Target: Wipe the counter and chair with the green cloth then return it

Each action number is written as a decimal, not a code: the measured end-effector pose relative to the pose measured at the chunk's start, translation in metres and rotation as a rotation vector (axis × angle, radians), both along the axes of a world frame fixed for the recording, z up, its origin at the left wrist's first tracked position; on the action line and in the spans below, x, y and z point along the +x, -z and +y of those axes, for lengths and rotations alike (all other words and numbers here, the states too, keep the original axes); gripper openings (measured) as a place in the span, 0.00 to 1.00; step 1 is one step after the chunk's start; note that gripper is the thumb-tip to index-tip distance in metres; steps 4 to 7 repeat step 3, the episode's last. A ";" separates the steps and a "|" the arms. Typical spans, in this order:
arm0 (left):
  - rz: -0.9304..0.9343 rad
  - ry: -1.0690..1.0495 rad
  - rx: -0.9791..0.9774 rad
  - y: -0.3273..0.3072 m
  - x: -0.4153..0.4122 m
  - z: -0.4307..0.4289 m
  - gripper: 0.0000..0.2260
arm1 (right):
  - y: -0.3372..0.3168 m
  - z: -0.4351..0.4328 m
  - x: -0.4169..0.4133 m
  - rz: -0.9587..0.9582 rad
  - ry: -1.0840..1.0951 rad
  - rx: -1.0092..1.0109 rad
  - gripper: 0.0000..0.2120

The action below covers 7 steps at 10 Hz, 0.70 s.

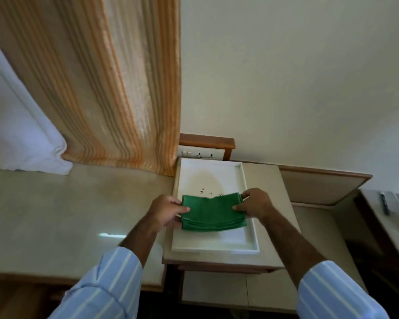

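From the head camera I see both hands on the folded green cloth [213, 212], which sits over the near half of a white rectangular tray [249, 240]. My left hand [167, 209] has closed on the cloth's left edge, thumb lying on top and the fingers tucked beneath the stack of folds. My right hand [253, 202] pinches the right edge the same way, thumb on top, fingers curled around the far corner. Whether the cloth rests on the tray floor or is lifted just clear of it I cannot tell. The far half of the tray shows a faint brownish stain and a few small dark specks just beyond the cloth. The tray lies on a narrow beige countertop [266, 178] with a wooden edge, and a wider pale counter [55, 215] runs off to the left. Behind the tray a white switch and socket plate [200, 155] sits on the wall under a wooden trim, beside an orange striped curtain [106, 88]. Both sleeves [111, 284] are light blue with white stripes.
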<state>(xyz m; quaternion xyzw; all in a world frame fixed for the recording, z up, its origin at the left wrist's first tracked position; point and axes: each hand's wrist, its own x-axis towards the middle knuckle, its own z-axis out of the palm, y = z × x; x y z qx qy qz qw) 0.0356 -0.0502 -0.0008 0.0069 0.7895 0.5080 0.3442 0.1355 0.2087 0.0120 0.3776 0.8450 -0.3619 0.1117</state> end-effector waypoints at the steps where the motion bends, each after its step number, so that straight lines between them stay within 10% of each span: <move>1: 0.078 0.043 -0.130 0.013 0.007 0.014 0.09 | 0.012 -0.003 0.010 -0.059 -0.063 0.111 0.21; 3: 0.488 0.222 -0.419 0.018 0.005 0.020 0.18 | 0.014 -0.023 0.016 -0.099 -0.124 0.310 0.23; 7: 0.488 0.222 -0.419 0.018 0.005 0.020 0.18 | 0.014 -0.023 0.016 -0.099 -0.124 0.310 0.23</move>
